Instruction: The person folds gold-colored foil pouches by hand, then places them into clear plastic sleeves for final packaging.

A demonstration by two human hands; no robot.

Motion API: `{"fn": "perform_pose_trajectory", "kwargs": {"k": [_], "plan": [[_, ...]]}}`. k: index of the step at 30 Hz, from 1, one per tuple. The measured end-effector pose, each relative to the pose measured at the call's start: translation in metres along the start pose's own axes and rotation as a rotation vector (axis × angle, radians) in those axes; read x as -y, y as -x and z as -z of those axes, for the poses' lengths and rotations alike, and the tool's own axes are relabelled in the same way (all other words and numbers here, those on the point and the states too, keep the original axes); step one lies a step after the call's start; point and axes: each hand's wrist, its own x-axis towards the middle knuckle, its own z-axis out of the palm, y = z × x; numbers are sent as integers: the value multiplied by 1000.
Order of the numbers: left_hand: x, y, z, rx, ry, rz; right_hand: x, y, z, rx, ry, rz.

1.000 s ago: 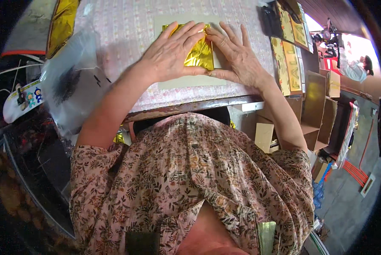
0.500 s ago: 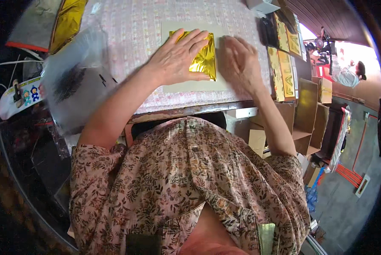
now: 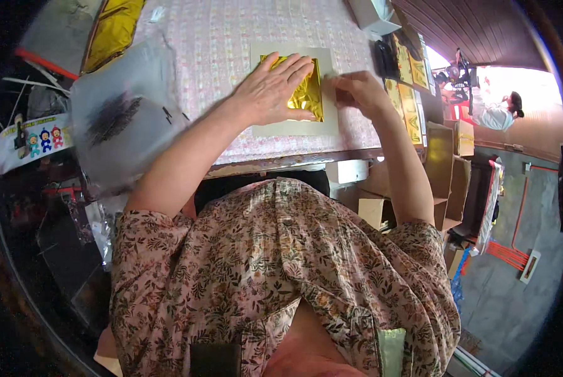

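Observation:
A square of shiny gold foil [image 3: 313,94] lies on a larger grey sheet of board [image 3: 297,129] on the cloth-covered table. Over the foil's left and middle part my left hand [image 3: 270,91] rests flat, fingers stretched out, hiding much of it. My right hand [image 3: 362,93] is at the board's right edge. Its fingers are curled and close together, with the tips near that edge; what they hold, if anything, is too small to make out.
Left of the board is a clear plastic sheet or bag [image 3: 127,119] with dark marks, below a gold foil piece [image 3: 113,38]. Gold-coloured packets [image 3: 411,108], a black object [image 3: 384,58] and a white box [image 3: 375,16] line the right side. Cardboard boxes [image 3: 440,157] stand beyond; a person [image 3: 498,113] is in the background.
My right hand, blurred and more spread before, has curled its fingers at the board's right edge. My left hand stays flat on the foil. The whole view has shifted slightly.

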Motion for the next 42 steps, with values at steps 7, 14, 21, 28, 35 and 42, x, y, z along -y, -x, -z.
{"fn": "perform_pose_trajectory", "kwargs": {"k": [7,14,21,28,35,42], "plan": [[2,-2,-1,3,-2,7,-13,-5,-4,140,-8,-63],[4,-6,7,-6,127,0,-14,13,-14,111,-163,98],[14,-24,67,-309,462,446,-47,3,21,175,-449,144],[-30,-4,100,-138,1449,440,-28,41,27,317,-767,82],[-63,-2,113,-334,1491,279,-60,32,21,479,-1225,167],[-51,15,124,-321,1223,233,-26,62,15,394,-879,191]]}}
